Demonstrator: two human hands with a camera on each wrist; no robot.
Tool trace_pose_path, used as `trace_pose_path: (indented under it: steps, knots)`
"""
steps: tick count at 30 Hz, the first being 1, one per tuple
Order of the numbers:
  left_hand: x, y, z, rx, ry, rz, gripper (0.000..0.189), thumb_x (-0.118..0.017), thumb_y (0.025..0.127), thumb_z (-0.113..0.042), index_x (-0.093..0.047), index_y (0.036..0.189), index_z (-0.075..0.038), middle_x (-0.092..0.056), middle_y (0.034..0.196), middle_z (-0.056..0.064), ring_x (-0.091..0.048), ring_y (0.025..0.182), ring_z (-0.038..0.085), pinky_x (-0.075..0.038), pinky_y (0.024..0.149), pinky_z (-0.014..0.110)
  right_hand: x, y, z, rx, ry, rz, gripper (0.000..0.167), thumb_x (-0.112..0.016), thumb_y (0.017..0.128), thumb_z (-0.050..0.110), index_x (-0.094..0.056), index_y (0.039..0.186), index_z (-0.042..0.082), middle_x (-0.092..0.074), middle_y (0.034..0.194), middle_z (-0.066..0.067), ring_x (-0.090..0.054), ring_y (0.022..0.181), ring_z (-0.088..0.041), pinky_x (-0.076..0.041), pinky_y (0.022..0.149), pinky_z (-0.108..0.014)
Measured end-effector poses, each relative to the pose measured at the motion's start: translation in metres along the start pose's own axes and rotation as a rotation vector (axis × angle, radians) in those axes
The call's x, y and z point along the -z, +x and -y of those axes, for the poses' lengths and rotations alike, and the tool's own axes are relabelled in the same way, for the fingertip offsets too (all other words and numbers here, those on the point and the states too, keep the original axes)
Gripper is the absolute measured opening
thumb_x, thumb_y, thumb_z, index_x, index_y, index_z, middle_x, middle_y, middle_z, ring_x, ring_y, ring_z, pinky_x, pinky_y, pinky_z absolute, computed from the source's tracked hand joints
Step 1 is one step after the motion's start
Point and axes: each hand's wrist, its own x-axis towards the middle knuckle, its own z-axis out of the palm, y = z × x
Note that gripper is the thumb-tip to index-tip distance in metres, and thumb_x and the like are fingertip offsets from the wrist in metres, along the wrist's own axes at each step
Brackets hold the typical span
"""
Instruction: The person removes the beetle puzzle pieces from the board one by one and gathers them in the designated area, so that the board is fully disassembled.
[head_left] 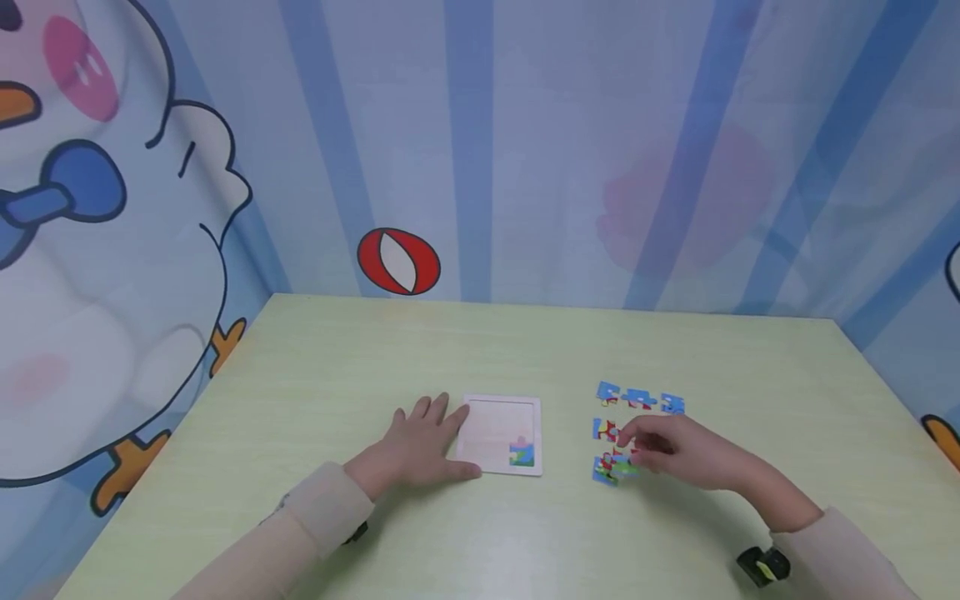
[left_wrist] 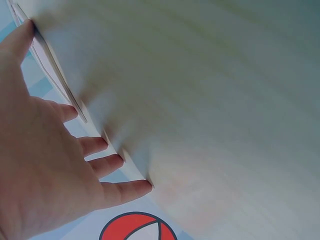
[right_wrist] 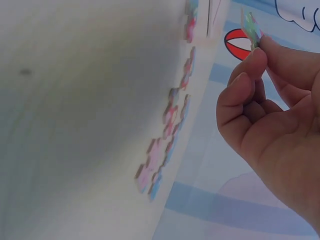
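A white square puzzle tray [head_left: 537, 417] lies on the table, with one blue-and-green puzzle piece [head_left: 522, 454] in its lower right corner. My left hand [head_left: 423, 446] rests on the table with fingers spread, its thumb and index finger touching the tray's left side. To the right of the tray, my right hand [head_left: 690, 450] pinches a mostly green puzzle piece [right_wrist: 251, 27] between thumb and index finger, raised above the table. Loose puzzle pieces [head_left: 639, 398] lie in rough rows around and beyond that hand, which partly hides some of them.
The pale wooden table [head_left: 360, 350] meets a striped blue backdrop [head_left: 540, 167] printed with a cartoon figure and a red-and-white ball. Near my right sleeve is a black wrist device [head_left: 763, 567].
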Motion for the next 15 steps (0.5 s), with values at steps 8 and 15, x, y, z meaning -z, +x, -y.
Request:
trace_pose_path:
  steps: [8, 15]
  knots:
    - [0.0, 0.001, 0.0, 0.009, -0.005, 0.004, 0.092, -0.055, 0.083, -0.07, -0.028, 0.153, -0.017, -0.02, 0.158, 0.017, -0.017, 0.144, 0.041, -0.02, 0.107, 0.068, -0.004, -0.016, -0.015, -0.013, 0.003, -0.012, 0.009, -0.058, 0.096, 0.011, -0.061, 0.105, 0.008, -0.052, 0.077, 0.005, -0.046, 0.066, -0.004, -0.04, 0.057, -0.024]
    - [-0.001, 0.001, 0.0, 0.008, 0.001, -0.003, 0.092, -0.055, 0.082, -0.07, -0.029, 0.153, -0.016, -0.021, 0.158, 0.017, -0.018, 0.143, 0.041, -0.02, 0.107, 0.068, -0.005, -0.021, -0.023, -0.055, -0.02, -0.031, 0.011, -0.06, 0.095, 0.01, -0.062, 0.106, 0.008, -0.052, 0.08, 0.003, -0.045, 0.069, -0.005, -0.039, 0.058, -0.024]
